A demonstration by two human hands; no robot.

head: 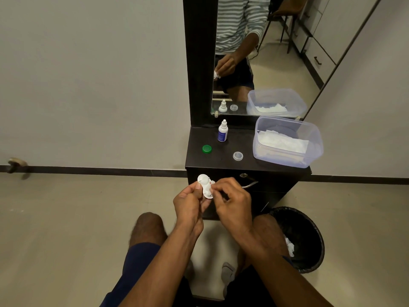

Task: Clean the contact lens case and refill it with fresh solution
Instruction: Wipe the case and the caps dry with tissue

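I hold the white contact lens case (204, 185) upright in front of the dark cabinet, pinched in my left hand (190, 202). My right hand (230, 200) presses a small white piece of tissue (213, 183) against the case's lower well; most of the tissue is hidden by my fingers. On the cabinet top (223, 161) lie the green cap (206, 149) and the clear cap (238, 156), both off the case. The small white solution bottle (222, 131) with a blue label stands capped at the back by the mirror.
A clear plastic tub (287, 141) with white tissues sits at the right of the cabinet top. A black bin (303, 238) with a crumpled tissue inside stands on the floor at my right knee. A mirror (265, 54) rises behind the cabinet.
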